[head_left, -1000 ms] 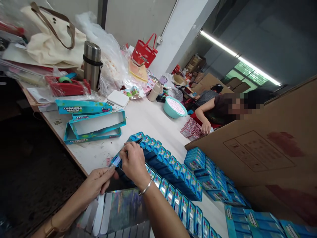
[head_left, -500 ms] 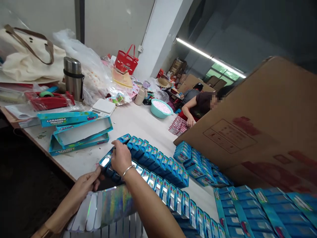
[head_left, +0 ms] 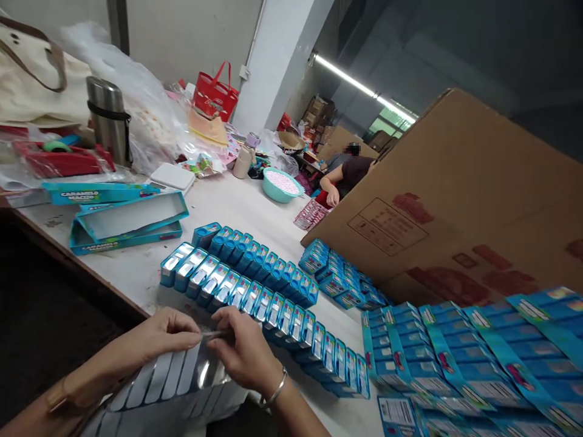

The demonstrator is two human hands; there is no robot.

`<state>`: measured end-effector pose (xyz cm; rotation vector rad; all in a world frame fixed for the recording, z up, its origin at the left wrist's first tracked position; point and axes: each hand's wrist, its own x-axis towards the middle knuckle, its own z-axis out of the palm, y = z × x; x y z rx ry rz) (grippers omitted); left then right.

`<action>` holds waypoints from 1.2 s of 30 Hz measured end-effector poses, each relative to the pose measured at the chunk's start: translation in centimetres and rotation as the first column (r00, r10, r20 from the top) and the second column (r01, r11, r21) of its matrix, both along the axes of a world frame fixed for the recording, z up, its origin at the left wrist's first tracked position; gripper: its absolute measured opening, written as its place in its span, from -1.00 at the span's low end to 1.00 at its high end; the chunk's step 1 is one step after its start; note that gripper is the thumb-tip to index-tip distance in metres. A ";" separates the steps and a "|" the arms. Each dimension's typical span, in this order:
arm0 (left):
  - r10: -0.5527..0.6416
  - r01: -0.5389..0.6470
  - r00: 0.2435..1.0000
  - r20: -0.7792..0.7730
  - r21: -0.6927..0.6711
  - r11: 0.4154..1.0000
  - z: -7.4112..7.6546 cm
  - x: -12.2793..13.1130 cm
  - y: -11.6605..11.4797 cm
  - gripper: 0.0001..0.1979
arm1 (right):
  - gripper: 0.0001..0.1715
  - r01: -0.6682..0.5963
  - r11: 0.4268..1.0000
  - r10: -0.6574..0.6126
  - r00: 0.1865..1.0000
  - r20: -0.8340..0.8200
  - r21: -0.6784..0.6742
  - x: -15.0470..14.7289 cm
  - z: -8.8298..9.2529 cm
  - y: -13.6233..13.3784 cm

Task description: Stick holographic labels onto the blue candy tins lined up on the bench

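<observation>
A sheet of silvery stickers (head_left: 175,379) with long rounded strips hangs at the near table edge. My left hand (head_left: 166,334) is closed, thumb and fingers pinching the sheet's upper edge. Just beside it my right hand (head_left: 248,349) pinches a thin sticker (head_left: 214,334) between thumb and fingers; whether it is free of the sheet I cannot tell. Beyond both hands stands a long row of small blue boxes (head_left: 218,282) with shiny silver strips on top. Behind these runs a second row of blue boxes with round tops (head_left: 255,255).
Filled display boxes (head_left: 455,358) stand at the right before a big carton (head_left: 410,212). On the left lie blue display trays (head_left: 132,221), a white scale (head_left: 173,177) and a steel flask (head_left: 108,118). Farther back are a turquoise bowl (head_left: 277,193) and a co-worker's hand (head_left: 332,195).
My right hand has come back from the boxes at the row's left end to the sticker sheet, meeting my left hand there. The view has shifted, and the front row shows fully.
</observation>
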<state>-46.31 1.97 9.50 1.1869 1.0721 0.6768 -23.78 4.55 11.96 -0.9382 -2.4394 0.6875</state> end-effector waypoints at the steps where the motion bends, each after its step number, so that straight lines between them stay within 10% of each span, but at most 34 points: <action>1: -0.017 0.018 1.000 0.025 -0.033 0.999 0.1 0.5 0.1 -0.61 | -0.57 0.019 0.999 -0.018 0.999 -0.038 0.031 0.5 -0.3 -0.3; 9: -0.046 0.062 0.984 0.174 -0.083 0.995 2.1 4.5 1.0 -0.70 | -0.75 0.155 0.789 -0.095 0.987 -0.131 0.594 4.1 1.6 -2.2; 20: -0.014 0.013 0.999 0.042 0.035 0.999 1.9 7.1 4.0 -0.65 | -0.84 0.232 0.836 -0.100 0.955 -0.278 0.498 6.5 4.4 -2.5; 28: 0.185 0.103 0.864 -0.469 0.523 0.846 3.9 5.7 7.5 -0.48 | -0.79 0.199 0.963 -0.267 0.812 -0.519 -0.183 9.1 10.5 5.9; 33: 0.211 0.205 0.786 -0.581 0.568 0.797 3.5 5.2 11.9 -0.45 | -0.65 -0.018 0.883 -0.322 0.704 -0.633 -0.469 8.3 7.6 12.8; 36: 0.177 0.259 0.782 -0.597 0.571 0.779 2.5 4.6 14.9 -0.53 | -0.53 -0.172 0.712 -0.443 0.643 -0.625 -0.681 7.6 4.6 15.7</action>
